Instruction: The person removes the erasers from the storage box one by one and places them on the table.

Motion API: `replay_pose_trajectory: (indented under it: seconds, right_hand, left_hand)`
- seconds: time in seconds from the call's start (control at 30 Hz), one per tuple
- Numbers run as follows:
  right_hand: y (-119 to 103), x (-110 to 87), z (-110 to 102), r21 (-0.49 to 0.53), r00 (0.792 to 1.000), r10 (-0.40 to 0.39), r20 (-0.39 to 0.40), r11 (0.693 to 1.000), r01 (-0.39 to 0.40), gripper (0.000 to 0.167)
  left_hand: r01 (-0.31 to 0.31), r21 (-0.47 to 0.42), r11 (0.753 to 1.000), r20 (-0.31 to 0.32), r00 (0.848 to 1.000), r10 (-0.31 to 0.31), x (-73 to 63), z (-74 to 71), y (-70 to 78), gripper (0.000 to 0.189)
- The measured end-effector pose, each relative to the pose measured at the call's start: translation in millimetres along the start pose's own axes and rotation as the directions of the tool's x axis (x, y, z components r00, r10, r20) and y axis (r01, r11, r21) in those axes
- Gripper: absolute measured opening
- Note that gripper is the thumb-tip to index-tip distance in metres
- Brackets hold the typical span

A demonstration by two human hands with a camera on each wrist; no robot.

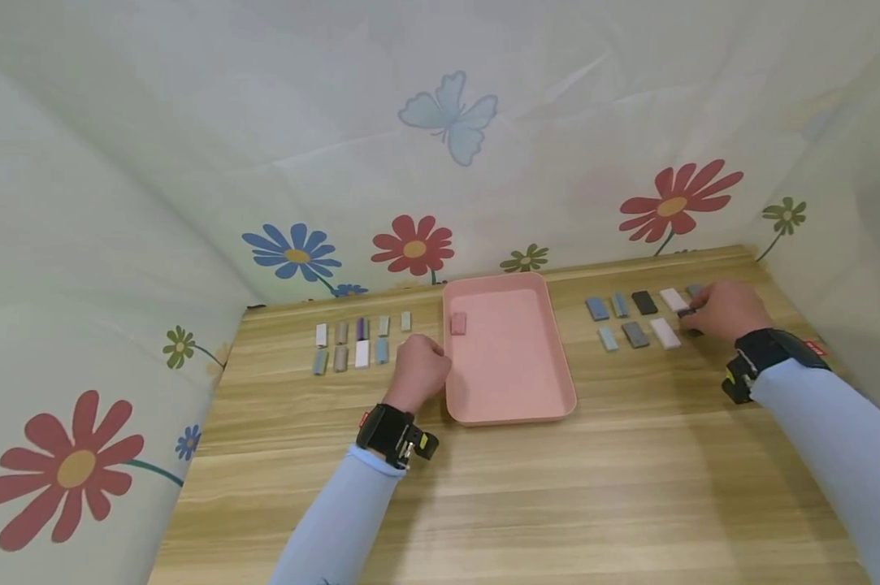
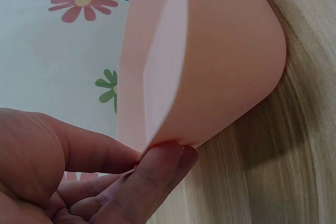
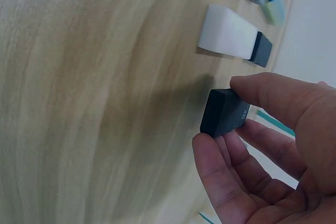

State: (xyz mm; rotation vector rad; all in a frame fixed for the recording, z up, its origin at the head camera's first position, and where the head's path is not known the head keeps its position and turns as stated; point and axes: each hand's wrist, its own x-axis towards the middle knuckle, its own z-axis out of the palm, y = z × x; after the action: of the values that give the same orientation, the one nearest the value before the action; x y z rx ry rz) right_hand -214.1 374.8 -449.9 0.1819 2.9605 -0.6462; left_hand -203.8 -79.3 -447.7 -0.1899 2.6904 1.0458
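Note:
My left hand (image 1: 419, 374) pinches the left wall of a pink tray (image 2: 226, 51), thumb on the inner side and fingers outside. Inside the tray, near its far left corner, lies a small pink eraser (image 1: 458, 323). Over the right end of the table, my right hand (image 1: 725, 313) holds a black eraser (image 3: 223, 114) between thumb and fingertips; pale print shows on one face. Close to that hand lie a white eraser (image 1: 665, 333) and another pale eraser (image 1: 674, 300). A bluish-grey eraser (image 1: 694, 291) is partly hidden behind the hand.
Left of the tray, two rows of small erasers include a white one (image 1: 362, 353) and a blue one (image 1: 382, 351). On the right, blue (image 1: 597, 309), black (image 1: 644, 303) and grey (image 1: 635, 335) erasers lie in two rows. Flower-printed cloth (image 1: 557, 162) encloses the wooden table (image 1: 542, 496).

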Motion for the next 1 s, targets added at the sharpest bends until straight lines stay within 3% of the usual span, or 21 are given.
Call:
replay_pose_trajectory:
  seconds: [0.77, 0.9, 1.0]
  right_hand:
    - [3.5, 1.3, 15.0, -0.006, 0.999, 0.039, -0.015, 0.999, -0.040, 0.044]
    - [-4.3, -4.5, 11.8, -0.021, 0.997, 0.041, -0.058, 0.999, -0.042, 0.034]
    - [-20.9, -9.5, 7.0, -0.051, 0.995, 0.016, -0.094, 0.998, -0.021, 0.036]
  left_hand:
    - [-0.016, -0.018, 1.000, -0.003, 1.000, 0.016, -1.4, -2.0, 0.5, 0.029]
    - [-0.003, -0.016, 1.000, 0.005, 1.000, 0.003, -0.9, -1.9, 0.7, 0.030]
    - [0.017, -0.016, 1.000, 0.018, 1.000, -0.017, 0.4, -0.9, 0.8, 0.029]
